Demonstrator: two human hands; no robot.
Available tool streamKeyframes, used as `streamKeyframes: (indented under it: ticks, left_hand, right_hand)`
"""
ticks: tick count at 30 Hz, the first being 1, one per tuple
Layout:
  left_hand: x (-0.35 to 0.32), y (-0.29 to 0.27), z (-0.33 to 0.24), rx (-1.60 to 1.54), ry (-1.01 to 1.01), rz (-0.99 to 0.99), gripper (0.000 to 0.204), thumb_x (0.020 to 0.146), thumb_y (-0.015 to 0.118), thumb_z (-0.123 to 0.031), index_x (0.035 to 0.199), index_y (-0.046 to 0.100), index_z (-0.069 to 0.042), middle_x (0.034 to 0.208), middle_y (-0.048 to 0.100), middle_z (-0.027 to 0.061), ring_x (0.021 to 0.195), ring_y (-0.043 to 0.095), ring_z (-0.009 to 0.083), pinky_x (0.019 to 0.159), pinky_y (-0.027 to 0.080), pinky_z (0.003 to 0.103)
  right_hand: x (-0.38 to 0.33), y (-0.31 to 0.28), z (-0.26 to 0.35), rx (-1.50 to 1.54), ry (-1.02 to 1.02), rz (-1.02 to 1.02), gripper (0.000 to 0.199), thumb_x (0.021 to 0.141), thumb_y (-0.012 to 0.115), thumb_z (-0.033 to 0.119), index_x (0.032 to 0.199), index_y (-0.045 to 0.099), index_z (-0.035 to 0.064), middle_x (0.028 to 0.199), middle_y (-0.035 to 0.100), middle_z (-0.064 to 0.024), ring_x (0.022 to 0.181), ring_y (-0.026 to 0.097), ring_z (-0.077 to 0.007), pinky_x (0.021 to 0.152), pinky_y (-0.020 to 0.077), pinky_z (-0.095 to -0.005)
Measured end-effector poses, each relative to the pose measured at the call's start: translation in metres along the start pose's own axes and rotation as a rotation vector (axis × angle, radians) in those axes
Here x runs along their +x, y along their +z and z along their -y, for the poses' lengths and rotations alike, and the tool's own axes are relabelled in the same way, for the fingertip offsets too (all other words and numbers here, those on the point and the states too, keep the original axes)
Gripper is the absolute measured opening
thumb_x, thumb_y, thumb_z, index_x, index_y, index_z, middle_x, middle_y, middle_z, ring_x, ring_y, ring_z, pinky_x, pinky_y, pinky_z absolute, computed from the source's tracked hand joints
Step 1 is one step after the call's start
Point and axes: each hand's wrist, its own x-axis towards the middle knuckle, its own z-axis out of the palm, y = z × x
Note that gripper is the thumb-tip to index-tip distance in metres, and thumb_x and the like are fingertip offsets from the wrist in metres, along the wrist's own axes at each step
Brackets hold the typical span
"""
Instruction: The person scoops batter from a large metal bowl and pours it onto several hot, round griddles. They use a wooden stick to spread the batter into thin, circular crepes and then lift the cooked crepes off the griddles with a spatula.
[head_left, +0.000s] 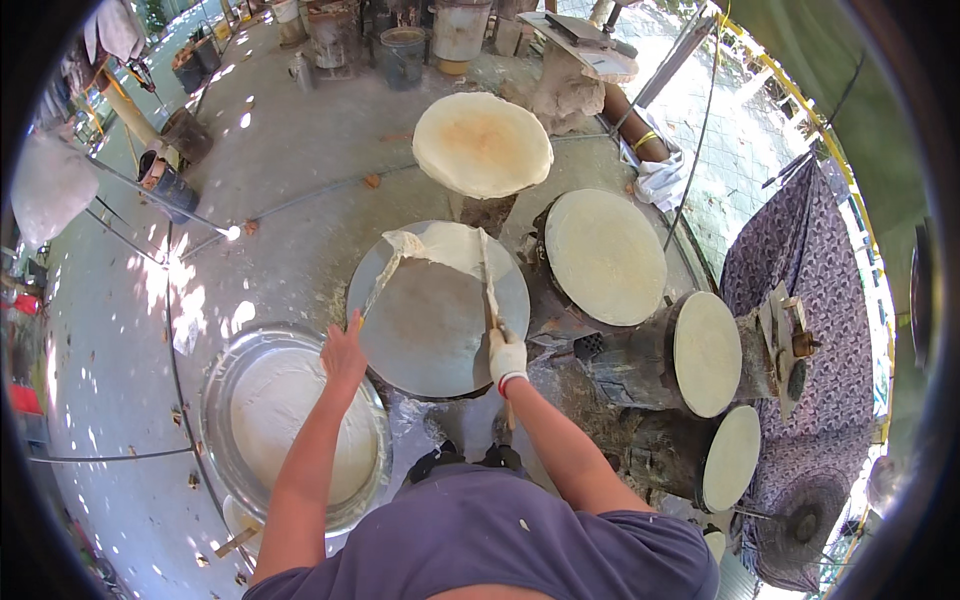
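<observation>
Hands stand apart over the griddle, each closed around a tool. The bare left hand (343, 352) grips the near end of a thin, batter-coated stick (380, 283), its far tip touching the batter. The right hand (507, 360), in a white glove with a red cuff, is wrapped around a long wooden-handled stick (488, 272), also smeared with batter toward its far end. Between the far ends of the two tools, a thick, off-white mass of batter (447, 246) lies along the far edge of a round, grey, flat griddle (437, 335); the nearer surface shows only a brownish, dry-looking film.

Below the left forearm sits a wide, round, silver metal basin (213, 405) holding smooth white batter (275, 400). Just beyond the griddle is a pale round sheet with a tan middle (483, 145). To the right, three plain cream-coloured round sheets (607, 257) run in a curve toward the person, with blackened stove bodies (635, 370) beside them. Farther right hangs a purple-grey patterned cloth (800, 300). Worn buckets (402, 57) stand on the grey floor (290, 150) at the far side.
</observation>
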Motion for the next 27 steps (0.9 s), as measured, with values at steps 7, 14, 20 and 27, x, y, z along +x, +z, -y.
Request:
streamKeyframes:
  ticks: [7, 14, 20, 27]
  left_hand:
    - [-0.033, -0.021, 0.023, 0.039, 0.014, 0.002, 0.062, 0.078, 0.054, -0.001, 0.134, 0.046, -0.027, 0.090, 0.045, 0.0130, 0.079, 0.055, 0.0319, 0.065, 0.047, 0.041]
    - [-0.064, -0.026, 0.032, 0.009, -0.059, 0.074, 0.063, 0.077, 0.054, 0.002, 0.133, 0.047, -0.027, 0.088, 0.045, 0.0115, 0.077, 0.054, 0.0296, 0.063, 0.046, 0.043]
    - [-0.106, -0.037, 0.047, -0.149, -0.171, -0.004, 0.055, 0.077, 0.056, 0.000, 0.126, 0.055, -0.024, 0.084, 0.047, 0.0106, 0.074, 0.057, 0.0290, 0.063, 0.046, 0.040]
    - [-0.117, -0.006, 0.012, -0.819, -0.265, -0.277, 0.036, 0.085, 0.054, -0.004, 0.121, 0.053, -0.004, 0.066, 0.050, 0.0033, 0.049, 0.047, 0.0129, 0.045, 0.038, 0.028]
  right_hand:
    - [0.014, 0.005, 0.035, 0.159, 0.153, 0.329, 0.036, 0.086, 0.058, 0.021, 0.118, 0.061, 0.0045, 0.072, 0.059, 0.0008, 0.057, 0.049, -0.0063, 0.048, 0.0370, -0.0215]
    - [0.016, 0.028, 0.029, -0.021, 0.056, 0.455, 0.037, 0.086, 0.057, 0.025, 0.113, 0.063, 0.0009, 0.078, 0.064, -0.0096, 0.064, 0.056, -0.0133, 0.060, 0.0447, -0.0283]
    - [0.047, -0.032, 0.026, -0.006, 0.053, 0.356, 0.038, 0.086, 0.055, 0.021, 0.118, 0.061, 0.0031, 0.091, 0.067, -0.0071, 0.076, 0.059, -0.0115, 0.069, 0.0480, -0.0261]
    - [0.064, -0.002, 0.028, -0.051, 0.192, 0.817, 0.035, 0.085, 0.058, 0.023, 0.114, 0.064, 0.0046, 0.079, 0.064, -0.0046, 0.070, 0.056, -0.0100, 0.065, 0.0455, -0.0250]
